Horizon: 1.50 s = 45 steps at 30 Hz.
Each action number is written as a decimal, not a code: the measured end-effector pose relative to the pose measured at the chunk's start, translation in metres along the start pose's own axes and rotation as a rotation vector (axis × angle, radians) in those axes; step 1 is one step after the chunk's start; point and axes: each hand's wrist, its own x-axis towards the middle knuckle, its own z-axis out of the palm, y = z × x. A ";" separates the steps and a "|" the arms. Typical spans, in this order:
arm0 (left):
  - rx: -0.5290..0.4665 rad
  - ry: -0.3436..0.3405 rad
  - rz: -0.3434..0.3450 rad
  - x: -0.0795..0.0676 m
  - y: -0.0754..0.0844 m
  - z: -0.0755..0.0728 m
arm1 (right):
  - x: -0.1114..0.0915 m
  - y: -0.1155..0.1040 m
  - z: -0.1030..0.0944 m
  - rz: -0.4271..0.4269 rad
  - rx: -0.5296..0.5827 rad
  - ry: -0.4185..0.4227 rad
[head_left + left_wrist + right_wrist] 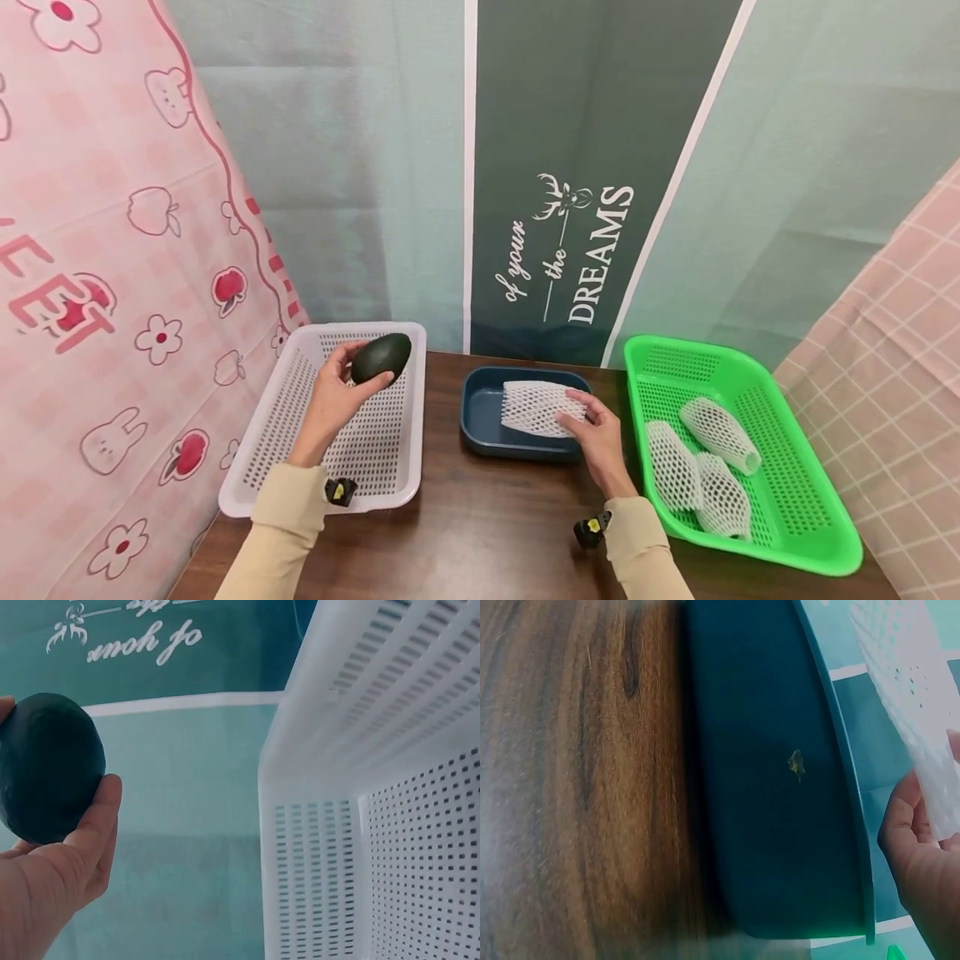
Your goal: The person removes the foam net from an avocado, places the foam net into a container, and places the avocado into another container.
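Observation:
A dark green avocado is held between the thumb and fingers of my left hand, over the far right part of the white basket. In the left wrist view the avocado is bare and smooth, with the basket to its right. My right hand pinches one end of a white foam net sleeve, above the dark blue tray. The right wrist view shows the sleeve looking flattened, higher than the tray's rim. No fruit shows inside it.
On the right stands a green basket holding several white foam net sleeves, among them one near its middle. Brown wooden tabletop lies in front of the tray. Printed cloths hang behind and at both sides.

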 end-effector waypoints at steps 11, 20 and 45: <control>-0.128 -0.062 -0.092 0.032 -0.027 -0.003 | 0.009 0.008 0.009 0.040 0.018 -0.018; -0.251 -0.170 -0.134 0.055 -0.049 -0.007 | 0.021 0.010 0.009 0.099 -0.069 -0.046; -0.142 -0.267 -0.391 0.055 -0.121 -0.005 | 0.036 0.012 0.020 0.162 -0.190 -0.077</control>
